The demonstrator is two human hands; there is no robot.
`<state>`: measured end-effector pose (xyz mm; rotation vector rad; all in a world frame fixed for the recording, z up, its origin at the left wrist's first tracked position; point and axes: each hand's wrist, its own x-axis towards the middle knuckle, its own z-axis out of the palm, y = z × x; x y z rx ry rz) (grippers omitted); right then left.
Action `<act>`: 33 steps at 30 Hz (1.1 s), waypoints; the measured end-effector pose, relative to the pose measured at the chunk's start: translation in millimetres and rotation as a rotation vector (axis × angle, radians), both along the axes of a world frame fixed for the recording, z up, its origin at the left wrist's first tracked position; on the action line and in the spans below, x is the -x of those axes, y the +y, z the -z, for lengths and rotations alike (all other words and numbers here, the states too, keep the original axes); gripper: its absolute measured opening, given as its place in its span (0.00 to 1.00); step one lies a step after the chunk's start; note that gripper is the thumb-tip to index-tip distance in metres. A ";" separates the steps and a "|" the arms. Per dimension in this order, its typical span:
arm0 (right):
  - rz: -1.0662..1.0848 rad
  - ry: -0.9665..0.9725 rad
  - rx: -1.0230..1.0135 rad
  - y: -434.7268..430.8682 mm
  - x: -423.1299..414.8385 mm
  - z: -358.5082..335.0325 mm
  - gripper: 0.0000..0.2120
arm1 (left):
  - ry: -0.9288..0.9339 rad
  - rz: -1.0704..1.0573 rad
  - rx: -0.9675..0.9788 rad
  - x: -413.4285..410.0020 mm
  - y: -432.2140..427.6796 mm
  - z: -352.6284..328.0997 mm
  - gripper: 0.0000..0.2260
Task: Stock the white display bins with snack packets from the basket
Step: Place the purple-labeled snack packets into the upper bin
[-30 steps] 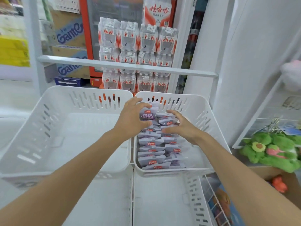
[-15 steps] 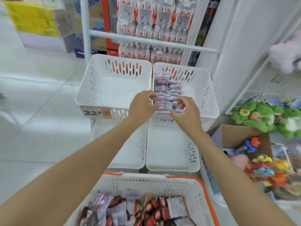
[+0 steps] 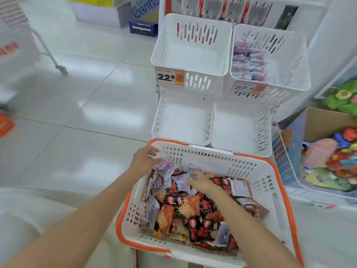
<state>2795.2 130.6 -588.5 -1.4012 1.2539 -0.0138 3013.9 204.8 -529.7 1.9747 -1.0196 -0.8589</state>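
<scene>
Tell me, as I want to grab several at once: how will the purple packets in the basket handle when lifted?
Probably floppy: the purple packets look like thin film pouches lying bent in the basket. Likely light, being small and puffy. Their glossy film may be slippery, so a stack could slide apart.

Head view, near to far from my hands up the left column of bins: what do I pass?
basket → lower left bin → upper left bin → bottle packs

Basket (image 3: 241, 168) of packets (image 3: 193, 207) in front.
Lower bins (image 3: 183, 120) just behind basket; upper bins (image 3: 193, 55) farther back; right upper bin (image 3: 295, 60) holds stacked packets (image 3: 249, 62).
</scene>
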 end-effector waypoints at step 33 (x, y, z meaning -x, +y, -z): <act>0.144 -0.013 0.205 12.3 -112.2 12.4 0.14 | 0.631 -0.071 0.040 -29.7 11.0 -15.2 0.20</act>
